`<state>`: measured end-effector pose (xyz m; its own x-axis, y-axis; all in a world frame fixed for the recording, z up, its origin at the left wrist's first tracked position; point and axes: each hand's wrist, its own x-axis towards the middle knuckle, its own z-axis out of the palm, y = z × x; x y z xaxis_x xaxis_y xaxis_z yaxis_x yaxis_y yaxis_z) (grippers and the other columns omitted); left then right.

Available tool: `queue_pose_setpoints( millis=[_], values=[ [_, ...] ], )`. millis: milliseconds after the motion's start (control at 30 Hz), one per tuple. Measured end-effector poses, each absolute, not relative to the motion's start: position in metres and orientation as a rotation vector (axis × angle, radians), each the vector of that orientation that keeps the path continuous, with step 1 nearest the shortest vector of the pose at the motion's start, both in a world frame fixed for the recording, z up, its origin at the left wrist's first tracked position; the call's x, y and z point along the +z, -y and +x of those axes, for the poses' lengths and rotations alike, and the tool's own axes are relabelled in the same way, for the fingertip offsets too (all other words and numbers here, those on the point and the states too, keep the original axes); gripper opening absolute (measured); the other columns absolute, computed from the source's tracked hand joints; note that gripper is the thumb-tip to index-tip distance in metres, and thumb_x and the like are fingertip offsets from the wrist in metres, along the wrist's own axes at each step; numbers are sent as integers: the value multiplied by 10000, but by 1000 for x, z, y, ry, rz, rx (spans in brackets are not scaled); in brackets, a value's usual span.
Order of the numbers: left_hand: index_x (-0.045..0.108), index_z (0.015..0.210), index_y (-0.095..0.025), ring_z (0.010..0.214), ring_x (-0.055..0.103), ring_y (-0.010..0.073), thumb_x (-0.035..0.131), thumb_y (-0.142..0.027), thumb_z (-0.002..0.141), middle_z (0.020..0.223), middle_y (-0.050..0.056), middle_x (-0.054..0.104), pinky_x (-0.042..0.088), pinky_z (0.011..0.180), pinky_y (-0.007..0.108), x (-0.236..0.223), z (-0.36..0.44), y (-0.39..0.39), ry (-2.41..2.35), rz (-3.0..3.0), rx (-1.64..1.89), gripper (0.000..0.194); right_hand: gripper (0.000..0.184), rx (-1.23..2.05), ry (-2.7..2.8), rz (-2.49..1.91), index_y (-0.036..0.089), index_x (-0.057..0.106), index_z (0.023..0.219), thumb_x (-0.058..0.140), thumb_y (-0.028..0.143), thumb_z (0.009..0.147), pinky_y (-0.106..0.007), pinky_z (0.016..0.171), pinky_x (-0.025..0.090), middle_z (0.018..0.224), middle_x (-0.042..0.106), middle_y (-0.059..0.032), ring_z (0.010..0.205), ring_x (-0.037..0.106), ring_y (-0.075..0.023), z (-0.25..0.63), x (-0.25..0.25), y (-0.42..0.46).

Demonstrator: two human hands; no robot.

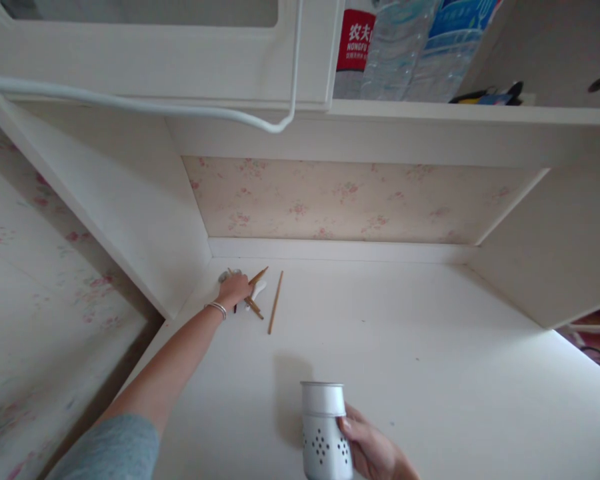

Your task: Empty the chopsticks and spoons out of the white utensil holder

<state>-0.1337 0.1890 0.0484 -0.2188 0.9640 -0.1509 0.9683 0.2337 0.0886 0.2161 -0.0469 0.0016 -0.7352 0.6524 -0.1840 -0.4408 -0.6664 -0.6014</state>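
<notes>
My left hand (234, 289) reaches to the back left of the white tabletop, its fingers closed over a small heap of utensils. Brown chopsticks (256, 308) and the end of a white spoon (258, 289) stick out beside it; the rest of the heap is hidden under the hand. A single chopstick (275, 303) lies apart, just to the right. At the near edge of the view, my right hand (373, 445) grips a silver metal utensil holder (326, 427) with punched holes. The holder is upright, and its inside cannot be seen.
White side panels (523, 240) bound the tabletop (380, 313) left and right. Overhead, a shelf (430, 115) holds plastic water bottles (400, 50). A white cable (180, 110) hangs in front of the cabinet door (155, 57) at upper left.
</notes>
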Motion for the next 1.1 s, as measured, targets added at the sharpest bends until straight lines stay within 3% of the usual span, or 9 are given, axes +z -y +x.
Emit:
queue_pose_setpoints(
  millis=[100,233,533,767,900,1033,1100],
  values=[
    [693,968,-87,967,656,288,535,-446,859,1028,196,690,509,792,372,47,-137,-196,-2332,1794,-76,407,524,2360,719,-501,140,624,1175,760,393,736,-366,843,475,1074,690,-127,975,648,-257,216,1,47],
    [588,1138,-138,976,622,204,547,-405,902,1127,93,628,519,842,410,45,-148,-198,-2348,1736,-102,358,516,2374,727,-491,141,638,1149,772,396,721,-340,815,482,1029,697,-115,927,657,-237,215,1,45],
    [564,1170,-157,980,612,198,561,-362,903,1149,78,606,525,838,412,45,-155,-189,-2383,1742,21,337,520,2377,691,-515,141,621,1168,774,365,724,-364,853,466,1069,684,-126,966,648,-256,216,4,44],
    [638,999,-161,947,644,226,443,-326,915,1013,114,691,472,781,306,57,-144,-160,-2333,1745,311,269,551,2342,730,-565,151,625,1127,798,403,669,-409,896,447,1037,695,-125,1017,635,-293,217,5,45],
    [626,997,-195,861,652,162,428,-341,906,946,42,705,446,729,228,47,-129,-99,-2200,1720,508,262,572,2209,803,-644,167,614,1144,807,401,658,-439,953,412,1025,698,-110,1063,612,-301,211,17,32],
    [623,897,-190,628,592,142,383,-426,906,657,-16,610,415,584,216,27,-115,-17,-2087,1644,618,337,551,1931,1035,-798,175,599,1170,800,355,690,-442,971,396,1084,679,-107,1064,597,-282,191,43,-12],
    [614,862,-189,584,540,147,403,-504,884,605,-34,538,397,563,227,17,-111,23,-1951,1515,807,380,539,1782,1125,-921,182,586,1172,789,352,702,-439,951,413,1106,672,-104,1043,602,-269,177,54,-44]
  ],
)
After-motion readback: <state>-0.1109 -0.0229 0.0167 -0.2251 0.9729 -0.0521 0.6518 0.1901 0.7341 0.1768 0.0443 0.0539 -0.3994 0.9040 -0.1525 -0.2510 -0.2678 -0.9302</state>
